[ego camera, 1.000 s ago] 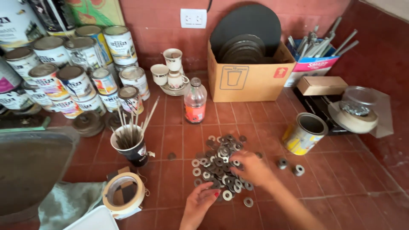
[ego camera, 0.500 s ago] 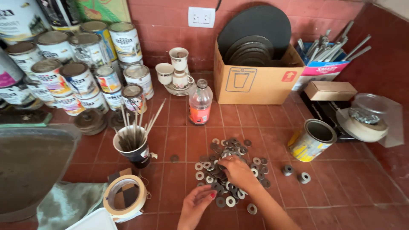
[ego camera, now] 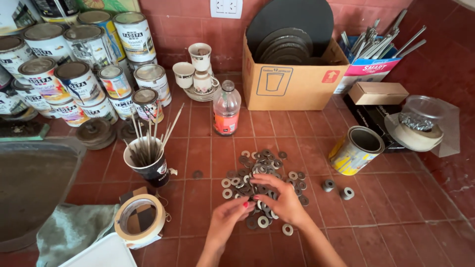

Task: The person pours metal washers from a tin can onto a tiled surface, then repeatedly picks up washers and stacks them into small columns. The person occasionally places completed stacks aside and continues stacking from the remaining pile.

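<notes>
The washers (ego camera: 262,180) lie in a heap on the red tiled worktop (ego camera: 396,217), near the open tin (ego camera: 356,150), and the left hand (ego camera: 228,216) and right hand (ego camera: 284,200) meet over them, fingers pinching at single rings, sorting them.

Dull grey metal washers (ego camera: 262,170) are lying on matt, rough red clay tiles (ego camera: 391,217), beside a brown matt cardboard box (ego camera: 292,81).
</notes>
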